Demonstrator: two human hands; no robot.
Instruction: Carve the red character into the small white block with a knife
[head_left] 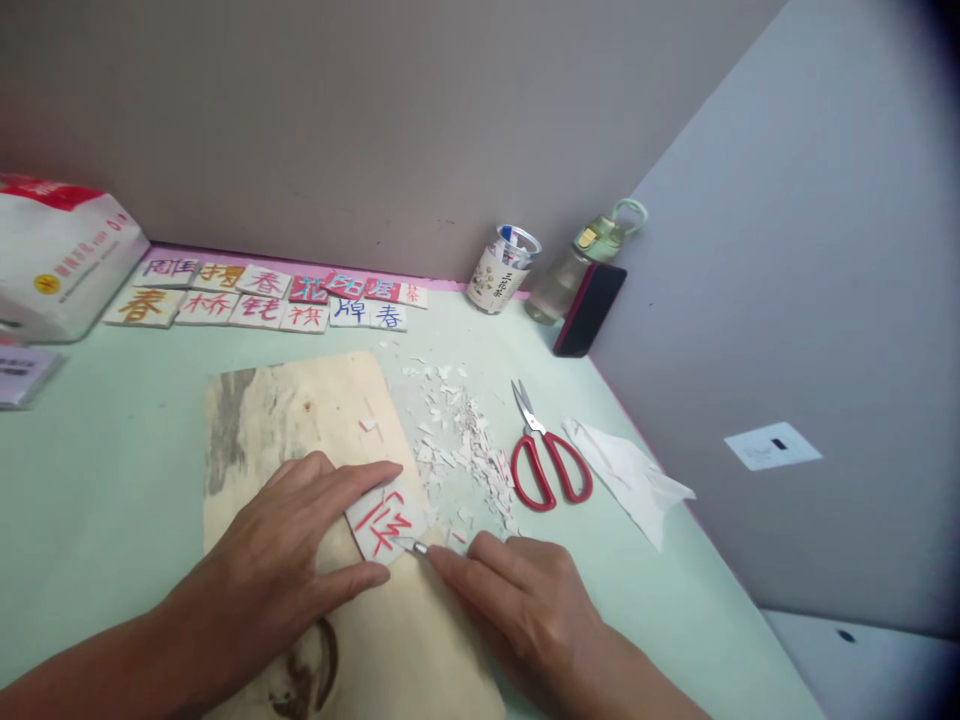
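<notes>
A small white tile (pixel 368 541) with a red character lies on a wooden board (pixel 300 395). My left hand (pixel 307 540) grips the tile's left side, thumb at the lower edge and forefinger along the upper edge. Held low in my right hand (pixel 525 590) is a craft knife (pixel 419 547); its thin blade points left, its tip at the red strokes near the tile's lower right. Most of the knife's handle is hidden by my fingers. A small pale chip (pixel 367 425) rests on the board above the tile.
Pale shavings (pixel 469 430) are scattered right of the board. Beyond them lie red-handled scissors (pixel 536 450) and a crumpled tissue (pixel 630 475). Two rows of lettered tiles (pixel 255 312), a can (pixel 498 275), a bottle (pixel 559 280) and a phone (pixel 592 310) line the back; a white bag (pixel 67 270) stands left.
</notes>
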